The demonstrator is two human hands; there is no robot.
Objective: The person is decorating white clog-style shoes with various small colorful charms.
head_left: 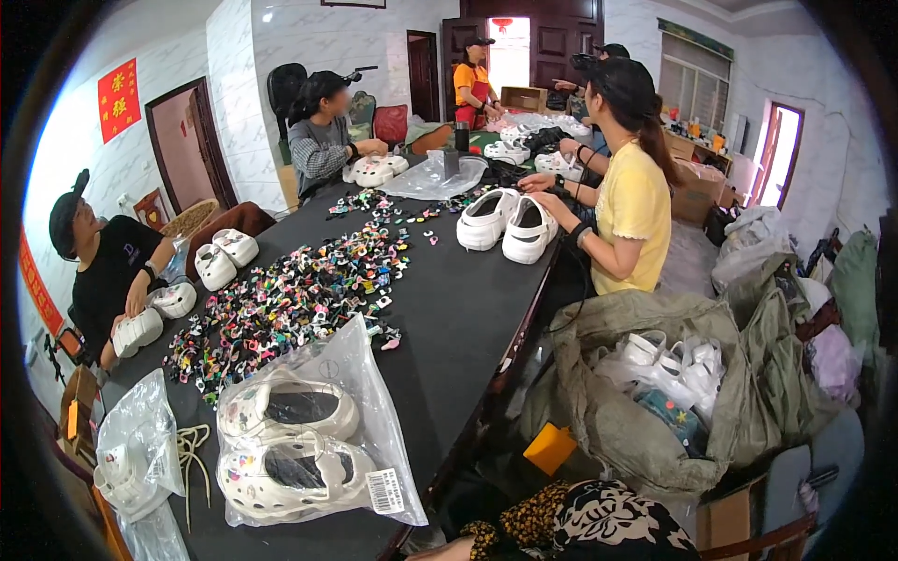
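At the lower edge, my right hand (447,552) shows only as a sliver beyond a yellow-and-black patterned cuff, its fingers cut off by the picture. My left hand is out of view. Nearest to the right hand lies a clear plastic bag (379,425) on the table, holding a pair of off-white clogs (292,475) with charms on them and a barcode label. Another bagged white clog (122,477) is at the left edge, beside a beige cord (190,449). A big heap of small colourful shoe charms (290,299) spreads behind the bags.
The black table (458,346) runs away from me. A person in black (117,248) sits left; one in yellow (636,206) stands right, near white clogs (528,234). Others are farther back. An open sack (599,421) of bagged shoes stands on the right.
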